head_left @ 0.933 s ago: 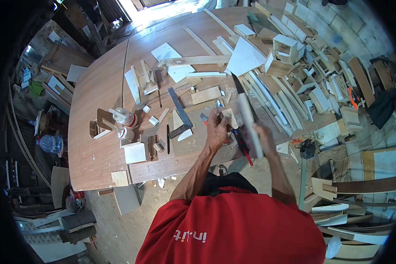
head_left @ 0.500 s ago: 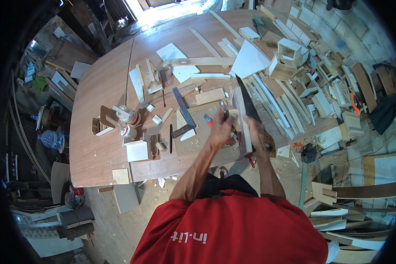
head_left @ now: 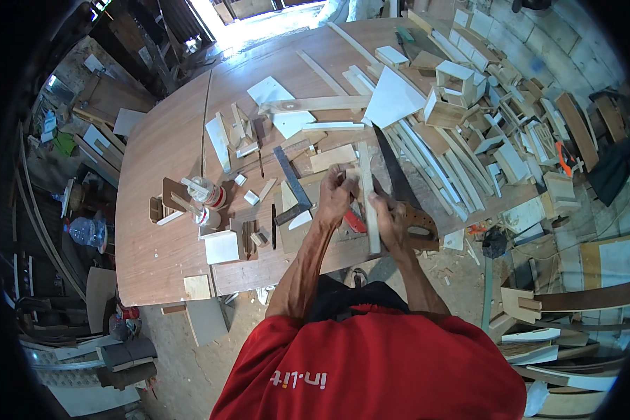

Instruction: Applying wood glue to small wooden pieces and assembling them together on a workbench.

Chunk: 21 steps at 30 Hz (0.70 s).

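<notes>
Wooden strip [head_left: 369, 217] spans the near edge of the table [head_left: 161, 154]. Right hand [head_left: 393, 222] grips it; left hand [head_left: 334, 197] curls beside its far half, hold unclear. Probably best: firm, steady support, knuckles clear of the handsaw [head_left: 393, 161] nearby.

Strip [head_left: 369, 210] running front to back between left hand [head_left: 336, 196] and right hand [head_left: 390, 222], over table's [head_left: 161, 161] near side. Saw [head_left: 393, 164] just right of strip, handle toward person. Square [head_left: 290, 175] left of left hand; jars [head_left: 217, 197] farther left, box [head_left: 157, 210] left of those. Offcut heap [head_left: 512, 164] away to saw's right. Bottle [head_left: 87, 231] off table, far left.
</notes>
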Available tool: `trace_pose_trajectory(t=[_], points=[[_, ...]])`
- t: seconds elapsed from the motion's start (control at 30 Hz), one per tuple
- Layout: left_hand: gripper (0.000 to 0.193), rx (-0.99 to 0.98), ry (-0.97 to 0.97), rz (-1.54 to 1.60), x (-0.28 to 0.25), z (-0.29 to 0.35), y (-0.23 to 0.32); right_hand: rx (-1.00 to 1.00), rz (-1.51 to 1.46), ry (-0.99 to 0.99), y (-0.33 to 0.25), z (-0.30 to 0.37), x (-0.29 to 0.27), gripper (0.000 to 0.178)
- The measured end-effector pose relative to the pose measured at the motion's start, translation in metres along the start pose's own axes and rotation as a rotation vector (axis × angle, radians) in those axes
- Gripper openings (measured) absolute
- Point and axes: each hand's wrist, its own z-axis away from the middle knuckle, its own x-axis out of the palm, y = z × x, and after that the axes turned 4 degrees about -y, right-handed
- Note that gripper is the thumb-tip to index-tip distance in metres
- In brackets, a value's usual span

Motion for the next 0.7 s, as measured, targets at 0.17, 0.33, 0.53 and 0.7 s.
trace_pose_trajectory(t=[0.17, 0.33, 0.53, 0.7], points=[[0.015, 0.027, -0.155, -0.205, 0.005, 0.022, 0.011, 0.241, 0.180, 0.071, -0.025, -0.039, -0.018, 0.053], [0.020, 0.054, -0.070, -0.224, -0.015, 0.016, 0.020, -0.180, 0.879, 0.212, 0.027, -0.067, -0.090, 0.062], [0.020, 0.039, 0.054, -0.136, -0.034, 0.032, 0.021, -0.013, 1.253, 0.136, 0.049, -0.061, -0.120, 0.063], [0.017, -0.005, 0.099, -0.035, -0.038, 0.036, 0.014, 0.020, 1.277, 0.114, 0.057, -0.060, -0.124, 0.063]])
